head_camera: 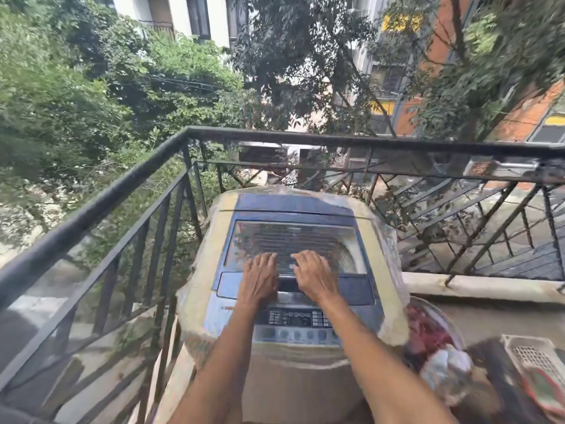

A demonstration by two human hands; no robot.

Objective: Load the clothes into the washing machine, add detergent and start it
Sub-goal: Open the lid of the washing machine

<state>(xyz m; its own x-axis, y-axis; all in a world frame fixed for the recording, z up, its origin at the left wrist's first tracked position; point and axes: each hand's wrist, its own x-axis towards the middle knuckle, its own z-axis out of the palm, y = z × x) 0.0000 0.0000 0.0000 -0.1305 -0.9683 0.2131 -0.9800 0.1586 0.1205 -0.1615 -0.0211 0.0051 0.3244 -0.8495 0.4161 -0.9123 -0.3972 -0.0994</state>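
both hands down on the blue-topped, plastic-wrapped top-loading washing machine (pixel 293 270): left hand (pixel 260 278) and right hand (pixel 312 276) side by side, fingers spread and nearly straight, pressing flat on the front edge of its clear closed lid (pixel 293 237), gripping nothing. grey button panel (pixel 295 324) just behind the wrists. red and white clothes in a round tub (pixel 434 341) low, right of the right forearm.

A concrete balcony floor (pixel 489 319), fenced by a black metal railing (pixel 305 137). Standing on it in the corner is a top-loading washing machine (pixel 293 347), its lid closed. Just to the machine's right sits a round basin (pixel 455 332) heaped with red and white clothes (pixel 428 338). Beside that, at the right edge, lies a pale perforated plastic basket (pixel 532 356).
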